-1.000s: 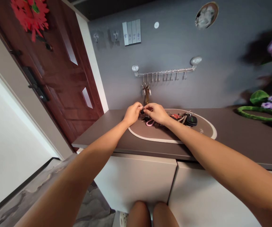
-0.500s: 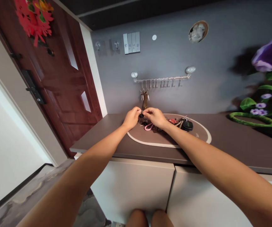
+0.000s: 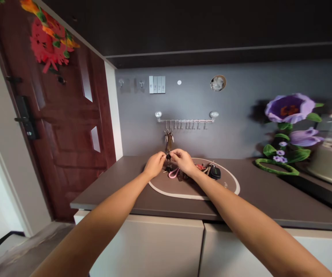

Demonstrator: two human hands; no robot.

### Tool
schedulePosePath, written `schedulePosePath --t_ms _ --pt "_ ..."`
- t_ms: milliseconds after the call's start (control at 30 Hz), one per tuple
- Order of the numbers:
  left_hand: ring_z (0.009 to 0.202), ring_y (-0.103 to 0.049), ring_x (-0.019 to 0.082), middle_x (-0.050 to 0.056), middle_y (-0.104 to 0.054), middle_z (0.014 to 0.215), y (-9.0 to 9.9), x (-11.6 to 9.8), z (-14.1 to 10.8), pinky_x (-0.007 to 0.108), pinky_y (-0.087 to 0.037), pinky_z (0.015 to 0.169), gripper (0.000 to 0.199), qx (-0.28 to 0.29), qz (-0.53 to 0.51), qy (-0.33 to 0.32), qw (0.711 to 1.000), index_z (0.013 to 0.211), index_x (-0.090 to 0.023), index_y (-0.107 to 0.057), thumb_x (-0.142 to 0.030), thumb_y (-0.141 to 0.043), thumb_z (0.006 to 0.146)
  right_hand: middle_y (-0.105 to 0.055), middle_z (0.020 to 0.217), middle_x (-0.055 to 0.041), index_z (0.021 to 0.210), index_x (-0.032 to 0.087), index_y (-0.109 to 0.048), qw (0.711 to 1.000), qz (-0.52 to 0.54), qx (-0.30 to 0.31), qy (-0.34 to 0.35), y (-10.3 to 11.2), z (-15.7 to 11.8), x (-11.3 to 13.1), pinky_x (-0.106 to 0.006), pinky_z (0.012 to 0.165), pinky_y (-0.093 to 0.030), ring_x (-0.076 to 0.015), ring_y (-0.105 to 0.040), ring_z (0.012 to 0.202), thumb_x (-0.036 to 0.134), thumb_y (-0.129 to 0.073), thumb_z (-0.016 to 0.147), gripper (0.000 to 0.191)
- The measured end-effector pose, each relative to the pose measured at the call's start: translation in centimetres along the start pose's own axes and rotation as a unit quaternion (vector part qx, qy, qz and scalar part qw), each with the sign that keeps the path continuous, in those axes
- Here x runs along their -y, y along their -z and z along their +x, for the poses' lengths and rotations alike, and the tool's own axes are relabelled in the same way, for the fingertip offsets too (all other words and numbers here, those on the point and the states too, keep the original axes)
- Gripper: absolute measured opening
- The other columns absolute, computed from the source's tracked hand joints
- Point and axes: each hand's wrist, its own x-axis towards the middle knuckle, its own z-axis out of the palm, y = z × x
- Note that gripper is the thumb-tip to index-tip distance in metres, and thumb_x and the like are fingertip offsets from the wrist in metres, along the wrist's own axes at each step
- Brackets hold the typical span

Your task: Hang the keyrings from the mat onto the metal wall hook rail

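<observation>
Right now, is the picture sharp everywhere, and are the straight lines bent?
Head view: the middle is sharp enough to show both hands, left hand and right hand, pinching a small dark key piece over the oval mat. The right edge is blurred near the purple flower. The door leans from wide-lens distortion.

Both arms outstretched; left hand (image 3: pixel 153 164), right hand (image 3: pixel 183 161) fingers pinched together.

Grey wall (image 3: pixel 241 88) with a hook rail (image 3: pixel 186 120) and light switches (image 3: pixel 157 84), dark wooden door (image 3: pixel 64 127) at left, brown countertop (image 3: pixel 269 200) over white cabinets (image 3: pixel 160 246), purple flower decoration (image 3: pixel 289 127) at right
</observation>
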Motion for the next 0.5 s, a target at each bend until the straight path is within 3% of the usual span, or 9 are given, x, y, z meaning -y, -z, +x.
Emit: schedulePosePath --t_ms 233,500 --pt "0.074 -0.053 0.015 0.004 -0.061 0.08 -0.4 0.1 0.0 0.026 -0.037 0.067 0.024 0.021 0.02 -0.007 1.0 0.082 -0.018 -0.054 -0.026 -0.032 0.085 -0.058 0.071 -0.001 0.074 0.016 -0.056 0.991 0.114 -0.043 -0.059 0.7 1.5 0.1 -0.026 0.065 -0.047 -0.0107 -0.054 0.064 0.037 -0.057 0.069 0.021" --pt "0.075 -0.052 0.015 0.004 -0.06 0.079 -0.6 0.3 0.0 0.026 -0.036 0.067 0.026 0.032 0.036 -0.011 0.999 0.083 -0.018 -0.055 -0.025 -0.031 0.086 -0.055 0.069 -0.0007 0.071 0.015 -0.053 0.981 0.139 -0.101 -0.091 2.2 6.4 2.3 -0.021 0.057 -0.049 -0.0081 -0.053 0.061 0.02 -0.051 0.074 0.006"
